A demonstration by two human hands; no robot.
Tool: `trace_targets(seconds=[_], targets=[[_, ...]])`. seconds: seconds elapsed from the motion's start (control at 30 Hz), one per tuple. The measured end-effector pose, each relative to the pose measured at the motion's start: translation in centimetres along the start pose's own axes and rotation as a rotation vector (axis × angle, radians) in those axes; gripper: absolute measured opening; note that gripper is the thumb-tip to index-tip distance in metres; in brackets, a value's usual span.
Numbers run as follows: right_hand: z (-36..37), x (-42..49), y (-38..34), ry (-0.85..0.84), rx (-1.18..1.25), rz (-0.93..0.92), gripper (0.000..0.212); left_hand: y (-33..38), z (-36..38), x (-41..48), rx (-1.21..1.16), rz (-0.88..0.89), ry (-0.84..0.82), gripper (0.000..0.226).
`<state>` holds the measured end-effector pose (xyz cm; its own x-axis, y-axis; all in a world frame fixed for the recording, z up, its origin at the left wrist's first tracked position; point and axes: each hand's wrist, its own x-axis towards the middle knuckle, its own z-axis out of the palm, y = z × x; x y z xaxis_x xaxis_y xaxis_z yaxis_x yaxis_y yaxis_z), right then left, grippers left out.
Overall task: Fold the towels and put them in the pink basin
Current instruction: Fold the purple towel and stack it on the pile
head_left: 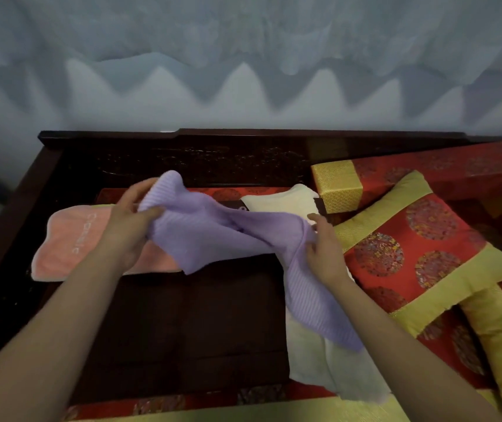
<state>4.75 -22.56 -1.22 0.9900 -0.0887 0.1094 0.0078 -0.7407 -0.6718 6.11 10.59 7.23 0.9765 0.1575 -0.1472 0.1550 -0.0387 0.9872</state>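
A ribbed purple towel (213, 229) hangs bunched in the air between both hands above a dark wooden tray table (189, 324). My left hand (128, 220) grips its upper left end. My right hand (322, 251) pinches its right side, and the rest of the towel trails down to the right. A pink towel (70, 242) with white lettering lies flat at the left, partly under my left arm. A cream white towel (316, 360) lies along the table's right edge, partly under the purple one. No pink basin is in view.
A red and gold square cushion (411, 248) lies to the right, with a long red and gold bolster (426, 172) behind it. A dark carved wooden backrest (182, 159) runs across the back, below a pale wall. Red and gold seat padding (243, 403) shows at the front.
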Motion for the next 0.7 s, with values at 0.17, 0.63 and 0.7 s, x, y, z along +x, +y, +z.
trace_targets(seconds=[0.17,0.63,0.7], targets=[[1.8,-2.5,-1.1,-0.471,-0.485,-0.609,0.037,-2.2,-0.3,0.3,-0.100,-0.452,0.040,0.015],[2.6,-1.3,-7.2,-0.744,-0.782,-0.255,0.034,-3.3,-0.4,-3.0,-0.425,-0.528,0.018,0.032],[0.0,-1.4,-10.0,-0.760,-0.695,-0.365,0.034,-2.8,0.1,-3.3,-0.336,-0.416,0.061,0.026]])
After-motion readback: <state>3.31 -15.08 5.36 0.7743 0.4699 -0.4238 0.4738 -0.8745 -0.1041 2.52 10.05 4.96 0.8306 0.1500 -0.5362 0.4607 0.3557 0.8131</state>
